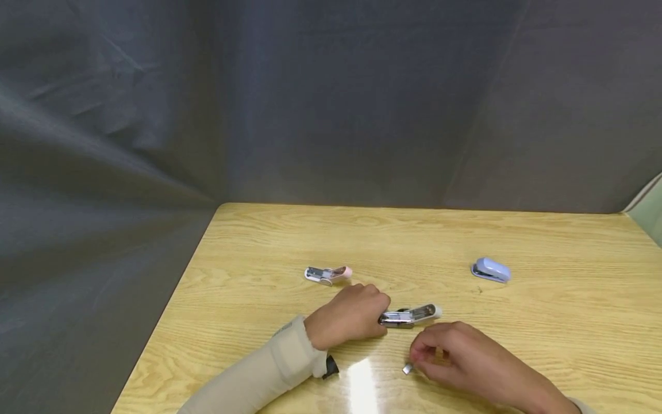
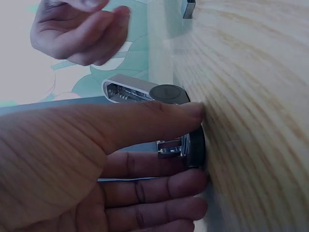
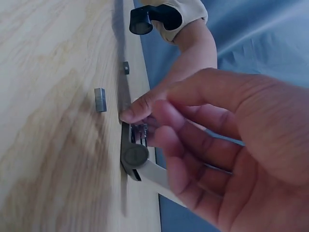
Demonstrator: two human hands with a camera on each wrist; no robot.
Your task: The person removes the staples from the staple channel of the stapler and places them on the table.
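Observation:
My left hand [image 1: 353,315] holds the base of an opened stapler [image 1: 399,318] on the table, the thumb along one side and the fingers on the other. This stapler has a dark base and a pale top arm [image 3: 161,176] swung back toward the right. My right hand [image 1: 462,357] hovers just right of it, fingers loosely curled with nothing visible between them. On the wood close by the right fingertips lies a short silver strip of staples [image 3: 100,99], apart from the hand in the right wrist view.
Behind the left hand lies a pink-and-white stapler [image 1: 328,275], also opened out. A closed lavender stapler [image 1: 491,270] rests farther back on the right. In the right wrist view a small dark block [image 3: 126,67] sits near the left forearm. Dark curtain [image 1: 362,103] backs the wooden table [image 1: 258,241].

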